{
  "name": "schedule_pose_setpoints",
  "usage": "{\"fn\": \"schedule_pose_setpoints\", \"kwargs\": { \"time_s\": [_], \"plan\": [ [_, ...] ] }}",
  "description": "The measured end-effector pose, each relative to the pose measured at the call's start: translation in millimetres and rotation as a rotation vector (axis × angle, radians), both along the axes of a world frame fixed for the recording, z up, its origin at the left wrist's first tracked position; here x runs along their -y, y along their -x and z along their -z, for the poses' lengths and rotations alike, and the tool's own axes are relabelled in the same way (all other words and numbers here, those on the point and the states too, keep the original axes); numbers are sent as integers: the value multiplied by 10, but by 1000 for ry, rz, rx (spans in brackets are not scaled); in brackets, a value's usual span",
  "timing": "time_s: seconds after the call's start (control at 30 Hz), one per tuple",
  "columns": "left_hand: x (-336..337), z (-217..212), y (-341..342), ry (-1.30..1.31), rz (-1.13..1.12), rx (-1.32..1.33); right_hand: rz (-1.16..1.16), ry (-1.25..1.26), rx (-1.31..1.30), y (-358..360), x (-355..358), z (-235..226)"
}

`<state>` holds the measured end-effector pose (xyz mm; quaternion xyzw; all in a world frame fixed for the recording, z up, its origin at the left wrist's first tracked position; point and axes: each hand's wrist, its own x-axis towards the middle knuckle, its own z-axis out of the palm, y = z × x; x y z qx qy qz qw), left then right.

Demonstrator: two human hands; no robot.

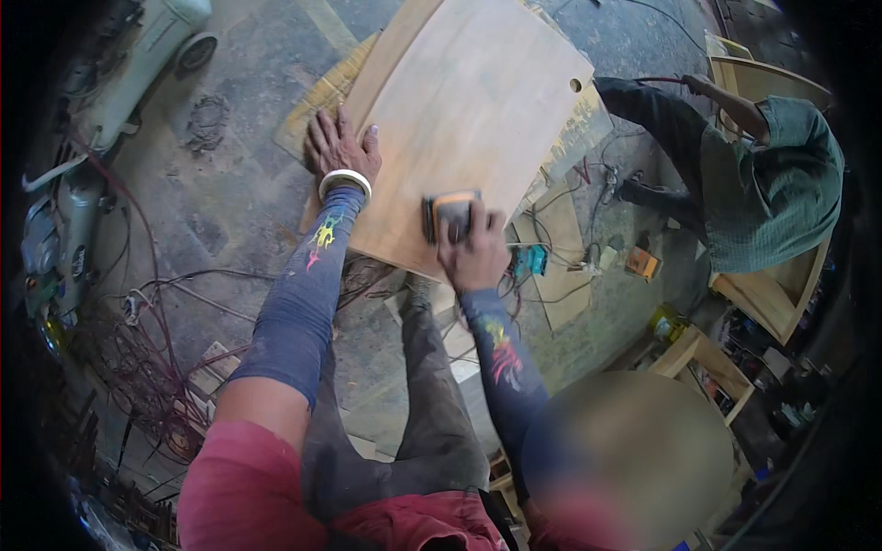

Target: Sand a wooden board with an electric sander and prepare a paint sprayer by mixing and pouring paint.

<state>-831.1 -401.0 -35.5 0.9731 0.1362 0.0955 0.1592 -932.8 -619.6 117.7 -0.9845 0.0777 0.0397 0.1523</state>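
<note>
- The curved plywood panel (469, 110) is being held over the concrete floor (230, 193), in front of the person's knees, and serves as the landmark here.
- The left hand (340, 147) is being laid flat, fingers spread, on the panel's left edge. Only that edge is being steadied; a slip is judged possible if sideways force is being applied.
- The right hand (473, 253) is being closed around the orange-and-black sander (450, 213), which is being pressed onto the panel's near edge. So close to the edge, tipping off and gouging the veneer is judged a risk.
- Cables (184, 303) are lying tangled on the floor left of and below the panel; snagging of the sander's lead is judged possible.
- A second person (753, 174) is bending to the right of the panel, well apart; crowding is judged unlikely.
</note>
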Motion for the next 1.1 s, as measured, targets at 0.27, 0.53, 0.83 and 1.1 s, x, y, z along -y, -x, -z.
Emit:
{"fn": "schedule_pose_setpoints", "kwargs": {
  "time_s": [0.27, 0.53, 0.83, 1.1],
  "plan": [
    [181, -72, 22, 33, -7, -128, -111, 405, 278, -3079, 950, 190],
    [2, 88, 10, -46, -3, -118, -31, 69, 87, -420, -177, 160],
    [33, 61, -177, -77, 107, -25, -30, 195, 20, -555, -180, 35],
    [727, -99, -709, -220, 601, -110, 42, 51, 30, 252, -105, 112]
  ]
}}
